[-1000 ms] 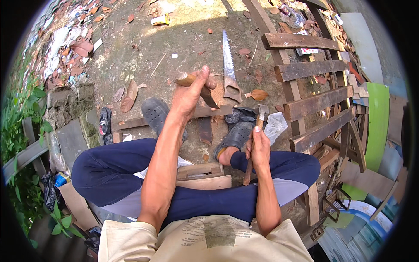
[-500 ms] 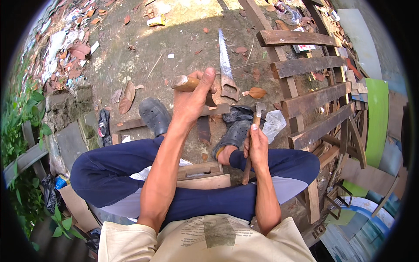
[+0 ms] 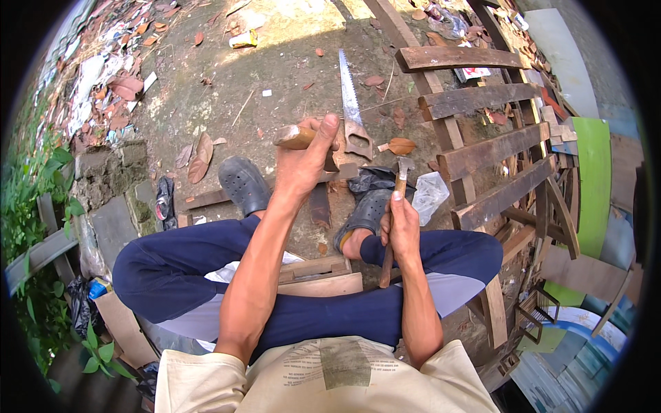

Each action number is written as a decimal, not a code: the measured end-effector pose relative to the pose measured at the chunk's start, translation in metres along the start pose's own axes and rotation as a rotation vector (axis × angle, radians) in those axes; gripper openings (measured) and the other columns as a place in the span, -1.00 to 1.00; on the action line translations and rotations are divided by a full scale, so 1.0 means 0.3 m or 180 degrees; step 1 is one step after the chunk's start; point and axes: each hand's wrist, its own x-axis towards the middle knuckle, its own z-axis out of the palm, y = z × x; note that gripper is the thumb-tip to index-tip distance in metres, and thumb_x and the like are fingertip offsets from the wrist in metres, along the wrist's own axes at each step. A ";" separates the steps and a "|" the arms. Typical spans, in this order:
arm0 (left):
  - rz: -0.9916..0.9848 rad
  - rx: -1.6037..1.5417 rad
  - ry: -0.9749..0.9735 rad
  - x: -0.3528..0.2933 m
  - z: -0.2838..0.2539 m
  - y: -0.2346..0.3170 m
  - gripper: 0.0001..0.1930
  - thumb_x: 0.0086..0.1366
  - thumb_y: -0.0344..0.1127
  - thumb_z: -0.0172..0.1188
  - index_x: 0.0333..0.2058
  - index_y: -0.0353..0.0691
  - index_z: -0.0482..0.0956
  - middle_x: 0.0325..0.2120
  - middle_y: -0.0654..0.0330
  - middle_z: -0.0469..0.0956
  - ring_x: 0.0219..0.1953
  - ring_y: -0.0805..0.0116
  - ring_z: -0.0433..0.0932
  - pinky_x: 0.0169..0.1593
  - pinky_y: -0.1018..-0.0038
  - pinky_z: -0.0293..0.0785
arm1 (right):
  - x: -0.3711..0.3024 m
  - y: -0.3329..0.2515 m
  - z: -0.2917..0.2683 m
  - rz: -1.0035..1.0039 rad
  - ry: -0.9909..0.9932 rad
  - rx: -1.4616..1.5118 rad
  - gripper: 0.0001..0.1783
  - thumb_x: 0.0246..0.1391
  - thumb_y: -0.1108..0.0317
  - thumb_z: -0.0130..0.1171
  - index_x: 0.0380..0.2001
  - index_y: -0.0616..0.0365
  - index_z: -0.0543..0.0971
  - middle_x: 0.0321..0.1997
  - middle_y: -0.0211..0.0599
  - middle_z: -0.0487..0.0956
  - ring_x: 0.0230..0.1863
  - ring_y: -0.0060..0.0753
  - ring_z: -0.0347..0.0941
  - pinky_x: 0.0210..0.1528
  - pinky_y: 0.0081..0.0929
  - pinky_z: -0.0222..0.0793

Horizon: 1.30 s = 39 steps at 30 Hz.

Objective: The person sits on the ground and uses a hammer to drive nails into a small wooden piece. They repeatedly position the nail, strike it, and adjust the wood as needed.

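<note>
Left hand (image 3: pixel 303 162) is closed on a short wooden piece (image 3: pixel 295 136) held crosswise, while right hand (image 3: pixel 399 224) grips the hammer (image 3: pixel 394 213) (shaft near-upright) — head just right of it.

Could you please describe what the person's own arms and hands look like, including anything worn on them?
Both forearms are bare from the elbows down. The left hand and right hand wear no gloves, and no watch or ring shows. Short cream sleeves of a T-shirt cover the upper arms.
</note>
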 end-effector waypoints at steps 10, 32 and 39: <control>-0.0008 0.0697 -0.0165 -0.018 -0.003 0.033 -0.49 0.24 0.21 0.41 -0.48 -0.17 0.60 -0.63 0.42 0.52 -0.53 0.63 0.44 -0.44 0.58 0.36 | 0.012 -0.098 0.009 -0.0042 -0.0244 0.0510 -0.43 0.46 -0.23 -0.21 -0.15 0.13 0.36 -0.64 -0.42 0.30 -0.81 -0.62 0.14 -0.78 -0.59 0.15; 0.0139 0.0218 -0.0125 -0.013 -0.043 -0.009 -0.69 0.27 -0.09 0.43 -0.42 -0.20 0.60 -0.50 0.40 0.59 -0.43 0.65 0.47 -0.35 0.56 0.41 | 0.267 0.215 0.180 0.1161 -0.0357 -0.0266 -0.36 0.46 -0.24 -0.33 -0.15 0.16 0.42 -0.59 -0.37 0.40 -0.74 -0.46 0.30 -0.71 -0.38 0.30; 0.0100 0.0064 -0.0095 -0.027 -0.064 -0.033 -0.72 0.26 -0.14 0.42 -0.44 -0.19 0.59 -0.51 0.39 0.57 -0.42 0.63 0.46 -0.32 0.57 0.38 | 0.279 0.253 0.182 0.0191 0.0550 0.0413 -0.37 0.46 -0.21 -0.35 -0.16 0.18 0.41 -0.63 -0.37 0.39 -0.76 -0.43 0.32 -0.74 -0.37 0.32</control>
